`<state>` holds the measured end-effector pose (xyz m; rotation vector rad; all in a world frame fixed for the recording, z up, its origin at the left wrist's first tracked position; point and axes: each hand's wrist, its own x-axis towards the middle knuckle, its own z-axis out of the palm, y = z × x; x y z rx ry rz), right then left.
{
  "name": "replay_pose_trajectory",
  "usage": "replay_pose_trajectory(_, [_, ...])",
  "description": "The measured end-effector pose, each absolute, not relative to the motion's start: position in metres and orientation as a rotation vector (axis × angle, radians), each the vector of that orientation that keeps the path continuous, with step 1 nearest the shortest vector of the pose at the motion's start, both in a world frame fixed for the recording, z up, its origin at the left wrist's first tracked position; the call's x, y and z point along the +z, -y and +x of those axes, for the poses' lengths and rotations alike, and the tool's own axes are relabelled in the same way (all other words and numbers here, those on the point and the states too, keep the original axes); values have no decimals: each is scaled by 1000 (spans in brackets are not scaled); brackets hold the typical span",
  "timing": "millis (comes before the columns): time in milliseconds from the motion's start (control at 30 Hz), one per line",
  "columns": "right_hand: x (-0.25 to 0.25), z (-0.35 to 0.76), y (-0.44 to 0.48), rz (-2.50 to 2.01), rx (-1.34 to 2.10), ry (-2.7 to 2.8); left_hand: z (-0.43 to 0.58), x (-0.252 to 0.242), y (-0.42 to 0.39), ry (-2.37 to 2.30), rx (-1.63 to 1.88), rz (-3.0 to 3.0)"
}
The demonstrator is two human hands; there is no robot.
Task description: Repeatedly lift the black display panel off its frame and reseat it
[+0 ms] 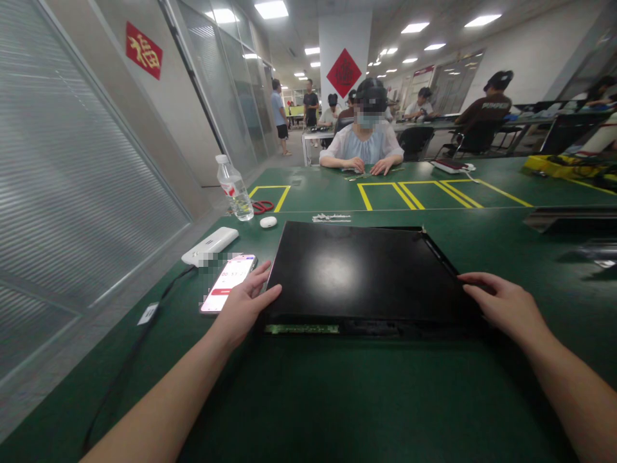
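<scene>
A flat black screen panel (380, 276) lies in front of me on the green table, its glossy surface reflecting a light. It sits slightly askew in a thin black frame (441, 253), whose rim shows along the right and far sides. Along the near edge runs a green circuit strip (302, 329). My left hand (248, 299) grips the panel's left edge, thumb over the top; its lower fingers are partly hidden. At the right edge, my right hand (504, 305) pinches the frame and panel side between thumb and fingers.
Left of the panel are a phone (230, 283), a white power bank (211, 246) with a black cable, a white earbud case (268, 222), a water bottle (234, 190) and red-handled scissors (263, 206). Small white strips (331, 218) lie behind it. A masked person (365, 145) sits opposite.
</scene>
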<state>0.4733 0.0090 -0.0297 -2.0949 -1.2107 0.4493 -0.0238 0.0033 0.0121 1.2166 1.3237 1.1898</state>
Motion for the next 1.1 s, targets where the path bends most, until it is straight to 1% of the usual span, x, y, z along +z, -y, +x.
replay_pose_trajectory(233, [-37,477,-17,-1968,534,1094,-22,15,0,-1213,1284,1324])
replay_pose_trajectory(367, [-38,479,-19,-1895,654,1022,-21,14,1,-1139,1333,1359])
replay_pose_trajectory(533, [-29,478,-15,-1672,820,960,-22,10,1,-1102,1352,1343])
replay_pose_trajectory(700, [-20,471,-12,-1614,812,833,-20,7,0,-1124,1356,1294])
replay_pose_trajectory(867, [-21,464,-13,-1608,889,758,-19,8,1,-1139,1346,1359])
replay_pose_trajectory(1100, [-10,470,-10,-1398,895,707,-21,11,2,-1099,1427,1436])
